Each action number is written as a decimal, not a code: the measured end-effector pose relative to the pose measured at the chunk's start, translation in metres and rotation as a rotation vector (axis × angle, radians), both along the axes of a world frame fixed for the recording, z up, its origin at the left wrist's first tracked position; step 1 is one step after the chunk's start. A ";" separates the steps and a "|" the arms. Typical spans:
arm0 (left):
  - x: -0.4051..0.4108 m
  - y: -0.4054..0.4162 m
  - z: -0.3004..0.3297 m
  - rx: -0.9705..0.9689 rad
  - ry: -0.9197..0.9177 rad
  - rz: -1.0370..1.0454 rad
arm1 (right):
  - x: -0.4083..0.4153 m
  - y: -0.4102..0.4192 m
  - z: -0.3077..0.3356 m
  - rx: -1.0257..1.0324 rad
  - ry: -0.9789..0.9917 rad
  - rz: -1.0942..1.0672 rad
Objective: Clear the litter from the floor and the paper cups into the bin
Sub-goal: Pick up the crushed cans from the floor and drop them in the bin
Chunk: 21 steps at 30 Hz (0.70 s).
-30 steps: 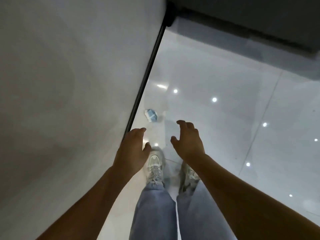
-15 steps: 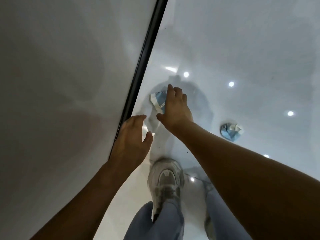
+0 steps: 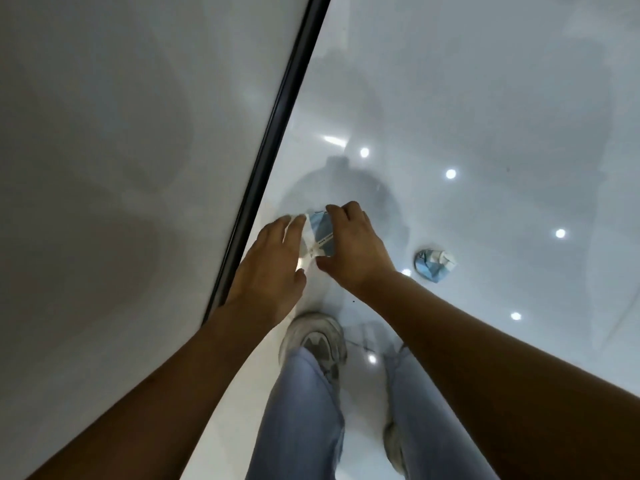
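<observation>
1. Head view: right hand (image 3: 353, 245) curled round crumpled blue-and-white paper wrapper (image 3: 320, 233), fingers over the far edge, thumb under the near edge. Wrapper low over glossy white tiled floor (image 3: 485, 98), close to black skirting strip (image 3: 273, 133) at foot of grey wall (image 3: 121, 168); lifted clear or not, cannot tell.
2. Left hand (image 3: 270, 271) flat, fingers straight, fingertips touching the wrapper's white left edge. Steadying rather than gripping, at a guess.
3. Second crumpled blue-and-white paper wad (image 3: 434, 264) lying on the floor, to the right, near the right forearm, untouched.
4. Progress: early, judging by this. One piece in hand, one left on the floor. No bin and no paper cups in view, so nothing confirmed binned.
5. Remaining, likely: collect second wad, find cups, carry all to bin.
</observation>
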<state>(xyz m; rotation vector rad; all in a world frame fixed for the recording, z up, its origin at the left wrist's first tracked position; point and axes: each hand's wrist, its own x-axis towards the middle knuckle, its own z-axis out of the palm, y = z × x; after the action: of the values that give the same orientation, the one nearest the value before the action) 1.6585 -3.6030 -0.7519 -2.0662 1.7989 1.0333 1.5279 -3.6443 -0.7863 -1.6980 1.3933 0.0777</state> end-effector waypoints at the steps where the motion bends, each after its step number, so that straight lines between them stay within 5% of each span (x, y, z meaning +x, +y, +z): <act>1: -0.005 -0.002 0.009 0.017 -0.005 -0.035 | -0.006 0.002 0.014 0.017 -0.006 0.001; 10: -0.043 -0.015 0.091 -0.080 0.079 -0.418 | -0.044 0.013 0.116 0.122 -0.092 -0.079; 21: -0.080 -0.028 0.110 0.007 -0.085 -0.399 | -0.102 0.031 0.131 0.178 0.102 -0.151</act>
<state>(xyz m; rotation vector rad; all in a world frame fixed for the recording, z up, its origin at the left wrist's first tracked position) 1.5785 -3.6306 -0.6417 -1.6214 2.0428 0.8237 1.4262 -3.6136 -0.6554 -1.4553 1.5392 0.1999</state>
